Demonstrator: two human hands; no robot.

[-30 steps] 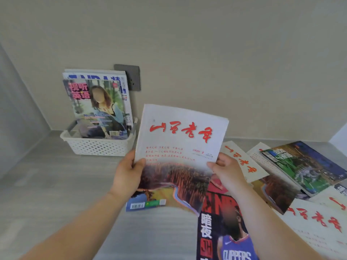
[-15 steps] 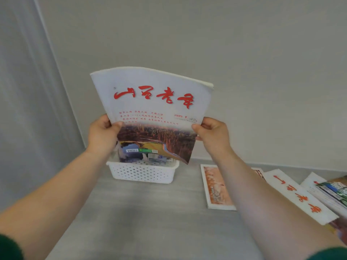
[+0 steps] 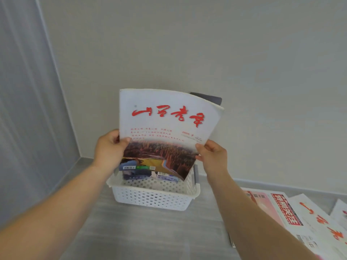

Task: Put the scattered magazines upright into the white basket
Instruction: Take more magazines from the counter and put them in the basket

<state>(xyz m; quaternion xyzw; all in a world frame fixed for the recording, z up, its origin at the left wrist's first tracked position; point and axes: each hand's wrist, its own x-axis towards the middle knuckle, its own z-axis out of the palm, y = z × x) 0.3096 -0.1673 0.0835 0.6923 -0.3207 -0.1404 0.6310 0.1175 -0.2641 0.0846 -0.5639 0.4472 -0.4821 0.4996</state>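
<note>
A white magazine with red brush lettering [image 3: 165,124] stands upright, its lower edge just inside the white perforated basket [image 3: 154,198] by the wall. My left hand [image 3: 109,149] grips its left edge and my right hand [image 3: 213,156] pinches its right edge. Behind it in the basket, the lower parts of other magazines [image 3: 150,175] show; their tops are hidden. Scattered magazines [image 3: 293,216] lie flat on the grey surface at the right.
The basket sits in a corner, with the beige wall behind and a grey wall [image 3: 28,128] to the left. A dark wall plate [image 3: 208,98] peeks above the held magazine. Grey surface [image 3: 140,235] lies in front of the basket.
Both hands carried the magazine from the scattered pile leftward to the basket and lowered it; its bottom edge now dips inside the rim.
</note>
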